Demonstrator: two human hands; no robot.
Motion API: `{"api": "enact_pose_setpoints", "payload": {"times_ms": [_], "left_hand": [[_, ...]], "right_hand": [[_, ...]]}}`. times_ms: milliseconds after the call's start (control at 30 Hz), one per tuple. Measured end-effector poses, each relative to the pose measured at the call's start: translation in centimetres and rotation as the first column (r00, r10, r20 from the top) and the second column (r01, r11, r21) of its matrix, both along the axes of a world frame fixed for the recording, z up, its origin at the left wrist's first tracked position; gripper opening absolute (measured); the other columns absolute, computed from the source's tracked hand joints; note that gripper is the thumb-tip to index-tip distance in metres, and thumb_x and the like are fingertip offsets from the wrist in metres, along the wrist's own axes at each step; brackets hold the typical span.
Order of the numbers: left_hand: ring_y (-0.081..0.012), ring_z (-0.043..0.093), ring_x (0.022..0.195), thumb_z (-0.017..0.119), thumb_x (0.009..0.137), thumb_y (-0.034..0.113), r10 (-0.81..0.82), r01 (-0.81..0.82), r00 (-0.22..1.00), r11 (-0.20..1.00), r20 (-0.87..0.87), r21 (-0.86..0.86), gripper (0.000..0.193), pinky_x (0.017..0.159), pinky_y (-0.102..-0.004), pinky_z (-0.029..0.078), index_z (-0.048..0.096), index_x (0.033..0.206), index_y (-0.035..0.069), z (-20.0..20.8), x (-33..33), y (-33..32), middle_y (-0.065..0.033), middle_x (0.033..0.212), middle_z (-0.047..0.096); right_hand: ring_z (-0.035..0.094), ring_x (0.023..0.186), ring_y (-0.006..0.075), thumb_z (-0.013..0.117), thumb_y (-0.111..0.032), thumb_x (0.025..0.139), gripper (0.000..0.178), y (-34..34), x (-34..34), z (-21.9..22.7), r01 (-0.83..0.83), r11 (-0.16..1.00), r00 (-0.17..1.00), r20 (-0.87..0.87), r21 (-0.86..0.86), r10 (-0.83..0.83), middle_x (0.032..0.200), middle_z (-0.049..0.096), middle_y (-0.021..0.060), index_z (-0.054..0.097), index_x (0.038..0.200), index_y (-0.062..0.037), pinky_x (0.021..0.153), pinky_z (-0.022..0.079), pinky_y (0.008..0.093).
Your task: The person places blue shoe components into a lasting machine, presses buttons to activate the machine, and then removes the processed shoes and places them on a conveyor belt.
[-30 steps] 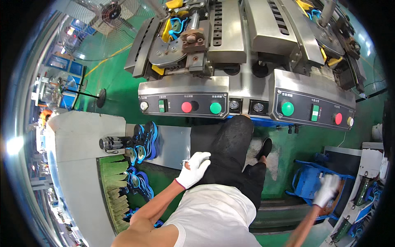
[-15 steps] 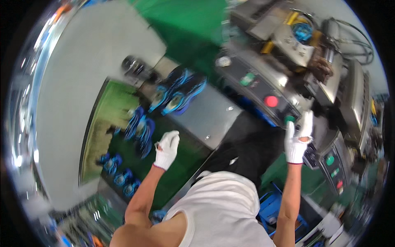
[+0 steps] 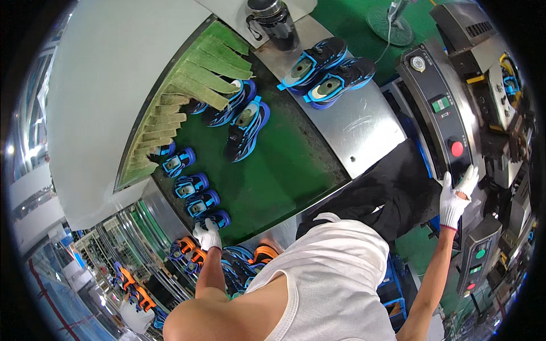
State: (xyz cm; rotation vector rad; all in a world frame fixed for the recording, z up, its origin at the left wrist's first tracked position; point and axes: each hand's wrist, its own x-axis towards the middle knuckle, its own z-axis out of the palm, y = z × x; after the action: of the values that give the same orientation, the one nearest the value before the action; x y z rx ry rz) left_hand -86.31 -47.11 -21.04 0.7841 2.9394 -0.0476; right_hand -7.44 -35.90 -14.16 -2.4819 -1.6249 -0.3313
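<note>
White-gloved, the left hand (image 3: 206, 234) is down on the left, at the nearest blue-and-black shoe (image 3: 220, 218) in a short row on the green surface (image 3: 284, 176); its fingers are partly hidden, so I can't tell how far they're bent or whether they grip. Over on the right, the right hand (image 3: 458, 196) has thumb and fingers spread apart, palm empty, at the near end of the control panel (image 3: 418, 91), close to a red button (image 3: 456, 149); contact I can't call. Farther off, a pair of shoes (image 3: 341, 82) sits on the steel plate (image 3: 369, 128), dark bottle (image 3: 278, 28) just beyond.
</note>
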Motion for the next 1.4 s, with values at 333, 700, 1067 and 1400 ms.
{"api": "enact_pose_setpoints", "payload": {"times_ms": [333, 700, 1067, 1400], "left_hand": [[-0.0448, 0.063, 0.109, 0.066, 0.099, 0.031, -0.440, 0.398, 0.877, 0.890, 0.194, 0.221, 0.031, 0.095, -0.0519, 0.050, 0.070, 0.117, 0.006, 5.1, 8.5, 7.3, -0.0228, 0.119, 0.063], [-0.0257, 0.066, 0.094, 0.075, 0.082, 0.002, -0.962, 0.705, 0.129, 0.259, 0.239, 0.660, 0.024, 0.083, -0.0367, 0.054, 0.069, 0.105, 0.003, 11.1, 29.4, 22.3, -0.0127, 0.109, 0.063], [-0.0370, 0.066, 0.113, 0.087, 0.074, 0.013, -0.043, -0.108, -0.984, -0.626, -0.172, 0.772, 0.053, 0.098, -0.0452, 0.052, 0.067, 0.123, 0.005, 29.9, 64.5, 13.9, -0.0185, 0.120, 0.068], [-0.0315, 0.064, 0.122, 0.078, 0.083, 0.003, -0.169, -0.200, -0.916, -0.596, -0.364, 0.778, 0.062, 0.103, -0.0413, 0.054, 0.057, 0.141, 0.001, 29.0, 73.2, 9.4, -0.0193, 0.139, 0.059]], "right_hand": [[0.041, 0.147, 0.0425, 0.065, -0.044, 0.099, 0.076, 1.5, -0.7, -0.8, 0.083, 0.995, 0.945, 0.321, -0.061, -0.059, 0.163, 0.041, 0.0201, 0.043, 0.157, -0.0003, 0.123, 0.027, 0.0592], [0.038, 0.144, 0.0529, 0.082, -0.037, 0.077, 0.087, -4.0, -14.2, 10.2, -0.087, 0.976, 0.822, -0.538, 0.201, 0.185, 0.153, 0.042, 0.0337, 0.047, 0.144, 0.0056, 0.123, 0.029, 0.0574], [0.072, 0.105, 0.0336, 0.082, -0.033, 0.083, 0.067, -16.8, -12.6, 12.4, 0.577, 0.741, 0.497, -0.867, 0.343, 0.015, 0.124, 0.072, 0.0161, 0.057, 0.139, -0.0060, 0.092, 0.058, 0.0423], [0.069, 0.098, 0.0196, 0.074, -0.006, 0.087, 0.068, -30.6, -22.0, 7.8, 0.948, -0.311, 0.271, -0.702, 0.074, 0.658, 0.121, 0.066, 0.0056, 0.045, 0.149, -0.0058, 0.084, 0.062, 0.0397]]}}
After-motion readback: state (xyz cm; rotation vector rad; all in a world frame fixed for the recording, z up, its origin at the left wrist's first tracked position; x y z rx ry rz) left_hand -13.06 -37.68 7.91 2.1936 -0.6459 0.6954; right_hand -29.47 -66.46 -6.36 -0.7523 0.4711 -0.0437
